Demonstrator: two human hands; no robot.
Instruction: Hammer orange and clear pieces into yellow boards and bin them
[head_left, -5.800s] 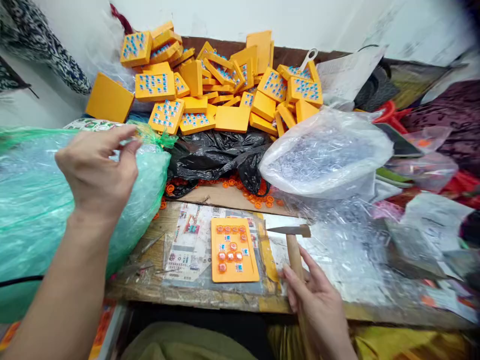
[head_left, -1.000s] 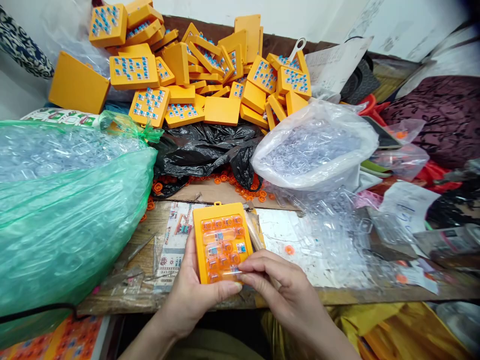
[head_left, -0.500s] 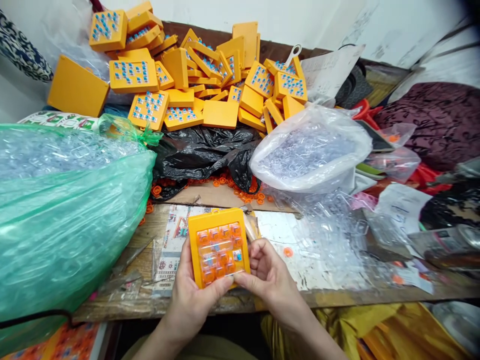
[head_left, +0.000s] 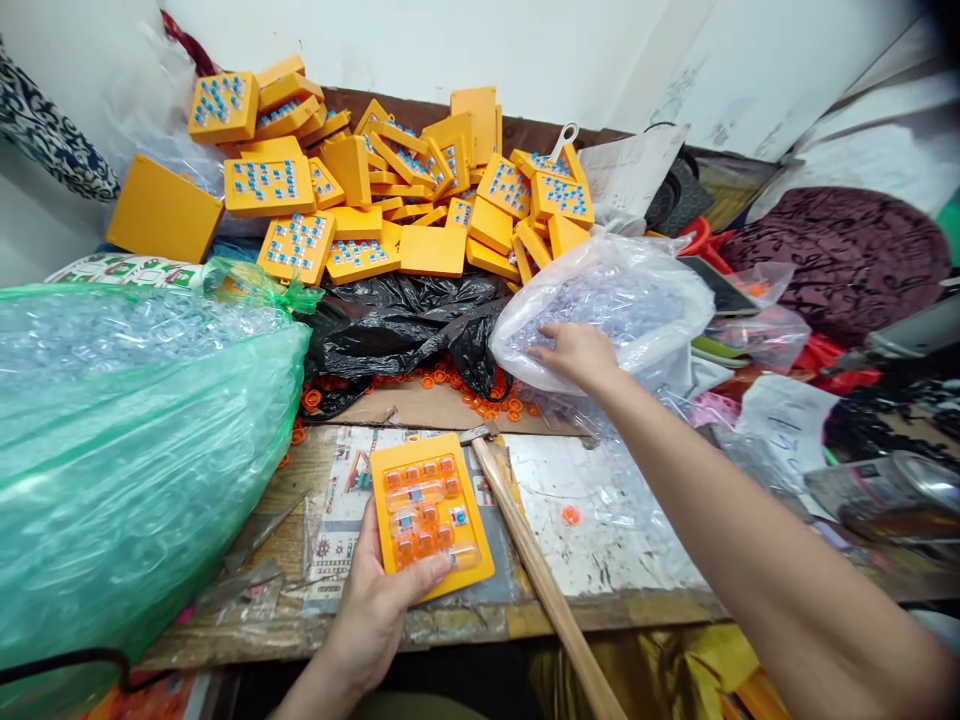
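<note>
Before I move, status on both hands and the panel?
Left hand gripping orange panel, thumb on its lower edge. Right hand reaching into white bag, catch unclear. Hammer lying beside panel, handle over bench edge.

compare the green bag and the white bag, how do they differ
The green bag is tinted green, while the white bag is whitish.
The green bag looks bulkier and lies on the left; the white bag looks smaller and sits to the right.
The white bag has the right hand at its mouth; the green bag has no hand at it.
Both hold clear plastic pieces.
</note>
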